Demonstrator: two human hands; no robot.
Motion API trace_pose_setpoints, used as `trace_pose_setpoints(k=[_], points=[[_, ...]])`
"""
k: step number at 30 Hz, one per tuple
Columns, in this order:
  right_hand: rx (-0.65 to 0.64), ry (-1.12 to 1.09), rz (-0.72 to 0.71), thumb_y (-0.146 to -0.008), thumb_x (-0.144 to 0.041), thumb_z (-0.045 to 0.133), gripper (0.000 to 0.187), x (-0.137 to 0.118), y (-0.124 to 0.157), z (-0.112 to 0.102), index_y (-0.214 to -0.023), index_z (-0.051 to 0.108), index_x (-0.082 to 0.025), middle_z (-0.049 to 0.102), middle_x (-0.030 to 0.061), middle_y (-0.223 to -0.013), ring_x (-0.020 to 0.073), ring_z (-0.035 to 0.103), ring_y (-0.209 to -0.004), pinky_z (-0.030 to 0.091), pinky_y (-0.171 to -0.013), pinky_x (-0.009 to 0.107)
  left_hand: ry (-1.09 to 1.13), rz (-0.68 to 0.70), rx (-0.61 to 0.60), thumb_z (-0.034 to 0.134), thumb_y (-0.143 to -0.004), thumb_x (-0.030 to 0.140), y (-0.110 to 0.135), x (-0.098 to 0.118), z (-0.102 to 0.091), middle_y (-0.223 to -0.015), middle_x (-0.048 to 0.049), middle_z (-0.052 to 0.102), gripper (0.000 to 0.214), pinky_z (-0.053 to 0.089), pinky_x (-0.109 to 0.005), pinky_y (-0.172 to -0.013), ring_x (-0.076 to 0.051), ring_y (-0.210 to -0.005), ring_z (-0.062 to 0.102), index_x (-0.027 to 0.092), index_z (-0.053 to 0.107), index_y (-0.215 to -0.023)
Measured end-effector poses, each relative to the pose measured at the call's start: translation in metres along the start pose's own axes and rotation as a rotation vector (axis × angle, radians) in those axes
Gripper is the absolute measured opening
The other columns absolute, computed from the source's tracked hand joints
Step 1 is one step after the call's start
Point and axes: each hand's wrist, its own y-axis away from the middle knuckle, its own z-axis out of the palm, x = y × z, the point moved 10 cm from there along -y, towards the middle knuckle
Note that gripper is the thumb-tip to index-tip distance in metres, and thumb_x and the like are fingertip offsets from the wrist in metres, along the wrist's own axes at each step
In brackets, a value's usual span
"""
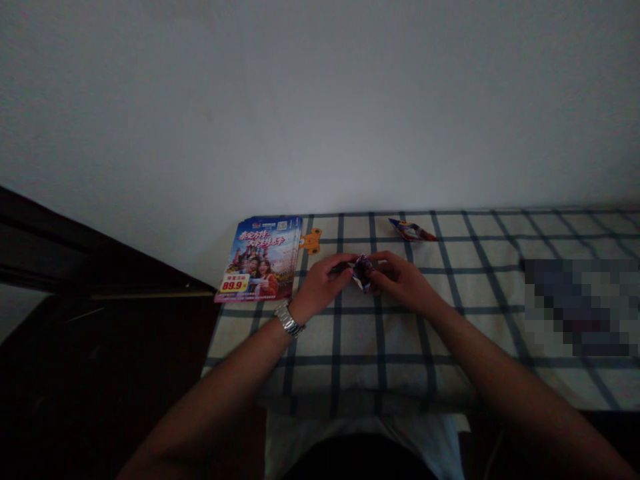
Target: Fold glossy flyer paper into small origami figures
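Between my two hands is a small piece of folded printed paper [362,273], dark purple with white patches. My left hand [323,283], with a metal watch on its wrist, pinches the paper's left side. From the other side, the fingers of my right hand [400,280] close on its right edge. The paper is held just over the checked cloth, and its exact folded shape is hard to make out in the dim light. Behind my right hand lies another folded paper piece [413,231], pointed at both ends, in blue, red and yellow.
A stack of printed flyers [260,260] lies left of my hands, beside an orange bear-shaped figure [311,241] on the checked tablecloth [400,367]. A blurred-out dark object [575,307] lies at the right. The white wall [320,107] rises directly behind the table.
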Motion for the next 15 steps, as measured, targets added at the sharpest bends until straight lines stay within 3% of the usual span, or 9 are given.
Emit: trace_pose_setpoints(k=[15], points=[[0.042, -0.166, 0.001, -0.091, -0.046, 0.07, 0.034, 0.002, -0.005, -0.004, -0.114, 0.06, -0.024, 0.077, 0.0032, -0.094, 0.0194, 0.076, -0.08, 0.065, -0.078, 0.038, -0.158, 0.161, -0.026, 0.047, -0.105, 0.033, -0.001, 0.019, 0.0, -0.119, -0.0079, 0.068, 0.031, 0.051, -0.039, -0.103, -0.021, -0.112, 0.064, 0.025, 0.068, -0.125]])
